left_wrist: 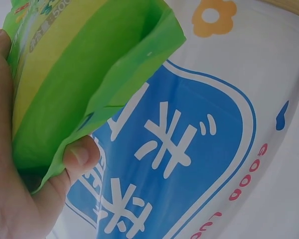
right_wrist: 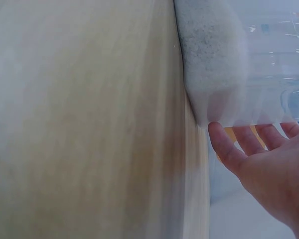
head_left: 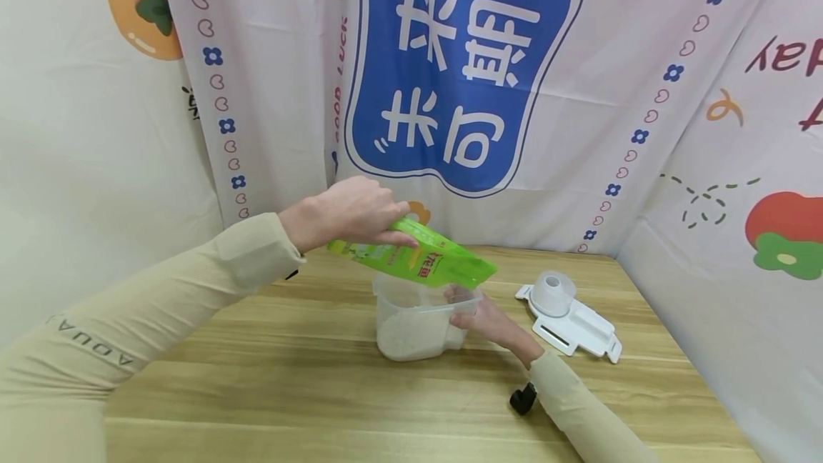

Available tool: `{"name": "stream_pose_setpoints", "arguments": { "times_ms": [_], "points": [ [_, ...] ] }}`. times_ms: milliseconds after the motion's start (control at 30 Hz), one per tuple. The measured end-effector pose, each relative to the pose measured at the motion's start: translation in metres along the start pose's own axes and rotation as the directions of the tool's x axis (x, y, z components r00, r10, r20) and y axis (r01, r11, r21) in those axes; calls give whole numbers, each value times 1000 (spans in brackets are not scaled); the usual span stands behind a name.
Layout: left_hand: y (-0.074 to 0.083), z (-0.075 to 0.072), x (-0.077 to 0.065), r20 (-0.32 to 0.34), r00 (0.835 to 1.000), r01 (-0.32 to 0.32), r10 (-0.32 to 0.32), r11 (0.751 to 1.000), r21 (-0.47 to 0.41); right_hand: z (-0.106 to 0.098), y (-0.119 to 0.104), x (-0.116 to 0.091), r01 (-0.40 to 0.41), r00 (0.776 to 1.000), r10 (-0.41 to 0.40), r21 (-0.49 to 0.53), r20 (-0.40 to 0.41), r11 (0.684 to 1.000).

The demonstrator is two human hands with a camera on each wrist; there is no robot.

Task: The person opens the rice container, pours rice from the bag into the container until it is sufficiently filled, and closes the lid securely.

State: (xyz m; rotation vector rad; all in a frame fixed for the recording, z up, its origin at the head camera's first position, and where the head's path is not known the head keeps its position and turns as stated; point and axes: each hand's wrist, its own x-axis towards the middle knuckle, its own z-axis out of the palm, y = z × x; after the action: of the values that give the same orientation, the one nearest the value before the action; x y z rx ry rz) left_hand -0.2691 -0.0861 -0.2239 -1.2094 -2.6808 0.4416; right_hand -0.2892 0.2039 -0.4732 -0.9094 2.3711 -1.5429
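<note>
My left hand grips a bright green printed bag, thumb along its side. The bag slants down to the right, its lower end over the rim of a clear plastic container. In the left wrist view, the broad green end of the bag spreads beside the thumb. White rice-like grains fill the container's lower part; it stands upright on the table. My right hand holds the container's right side. The right wrist view shows its fingers against and partly behind the wall, thumb hidden.
A white lid with a translucent cup on it lies to the right on the wooden table. Printed cloth hangs behind and along the sides. A small black object sits by the right wrist.
</note>
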Motion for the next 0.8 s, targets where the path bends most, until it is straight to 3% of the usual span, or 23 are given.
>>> {"name": "stream_pose_setpoints", "arguments": {
  "times_ms": [300,800],
  "points": [
    [0,-3,-2,-14,1000,1,-1,1000,17,-1,1,1,0,1000,0,-10,0,1000],
    [-2,-6,-3,-22,1000,16,-15,1000,13,0,1,1,-30,999,30,78,13,996]
  ]
}}
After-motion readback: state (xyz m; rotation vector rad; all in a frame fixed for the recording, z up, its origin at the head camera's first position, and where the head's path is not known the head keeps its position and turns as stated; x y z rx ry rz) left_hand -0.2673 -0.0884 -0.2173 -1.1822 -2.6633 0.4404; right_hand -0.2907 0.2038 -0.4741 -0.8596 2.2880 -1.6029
